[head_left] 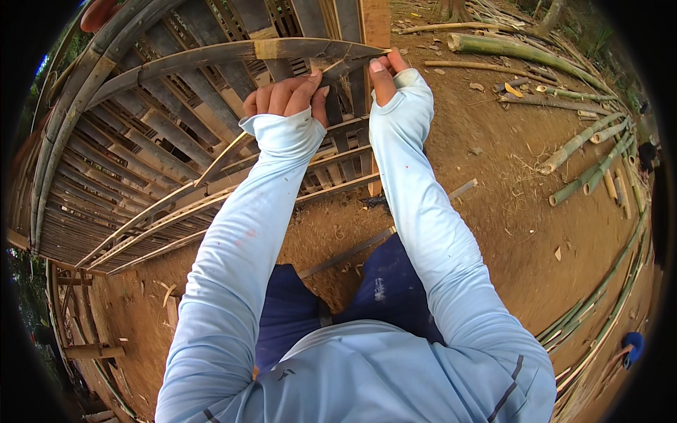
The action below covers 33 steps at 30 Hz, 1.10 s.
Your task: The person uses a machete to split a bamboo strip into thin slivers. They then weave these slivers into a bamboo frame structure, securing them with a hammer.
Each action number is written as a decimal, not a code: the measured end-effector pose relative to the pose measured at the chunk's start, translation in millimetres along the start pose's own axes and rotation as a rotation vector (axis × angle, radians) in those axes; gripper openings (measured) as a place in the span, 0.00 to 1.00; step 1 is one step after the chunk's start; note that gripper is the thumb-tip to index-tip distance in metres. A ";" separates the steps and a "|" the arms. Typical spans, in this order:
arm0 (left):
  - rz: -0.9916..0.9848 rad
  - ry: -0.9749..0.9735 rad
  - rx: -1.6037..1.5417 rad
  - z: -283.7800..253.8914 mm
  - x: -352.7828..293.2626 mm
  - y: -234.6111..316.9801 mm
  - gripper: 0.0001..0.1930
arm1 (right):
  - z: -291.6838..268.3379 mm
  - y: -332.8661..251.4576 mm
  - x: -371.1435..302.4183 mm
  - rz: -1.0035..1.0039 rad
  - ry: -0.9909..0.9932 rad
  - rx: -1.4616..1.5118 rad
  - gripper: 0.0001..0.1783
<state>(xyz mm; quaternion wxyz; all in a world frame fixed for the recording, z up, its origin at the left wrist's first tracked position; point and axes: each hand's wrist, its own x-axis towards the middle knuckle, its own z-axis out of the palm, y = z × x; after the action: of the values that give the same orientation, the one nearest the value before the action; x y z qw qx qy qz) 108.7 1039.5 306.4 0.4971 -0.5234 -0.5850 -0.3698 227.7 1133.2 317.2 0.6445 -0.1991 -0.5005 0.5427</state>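
Note:
A long, dark, curved bamboo slat [204,58] runs across a slatted bamboo frame [151,130] and narrows to a point at its right end. At that pointed end is my right hand [389,76], its thumb and fingers pinched together on the tip. My left hand [289,97] is closed just below the slat. A thin bamboo strip [224,159] with a pale edge passes into its fingers, and a short pointed end sticks out past the thumb. The palm side of the left hand is hidden. Light blue sleeves cover both wrists and part of each hand.
Behind the slats, a wooden post [375,28] stands upright. Thick green bamboo poles [522,53] and cut lengths [582,144] lie on the dirt ground at the right. Long thin bamboo [599,289] is stacked lower right, near a person in blue [633,345].

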 end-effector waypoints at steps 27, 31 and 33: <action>0.046 0.169 -0.131 -12.2 -23.8 -19.7 0.24 | 7.9 35.1 36.6 -0.301 -0.198 -0.283 0.41; 0.001 0.118 -0.050 -22.6 -44.2 -32.5 0.26 | 10.6 12.1 23.9 -0.198 -0.256 -0.265 0.41; -0.142 0.088 0.056 -41.3 -63.1 -47.9 0.23 | 13.1 5.6 20.4 -0.230 -0.265 -0.345 0.43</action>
<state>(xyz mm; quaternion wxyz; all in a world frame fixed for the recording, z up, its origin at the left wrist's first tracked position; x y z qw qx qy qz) 67.1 976.1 259.1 0.5094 -0.4499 -0.6083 -0.4101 211.7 1149.7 327.0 0.5874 -0.1750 -0.6851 0.3937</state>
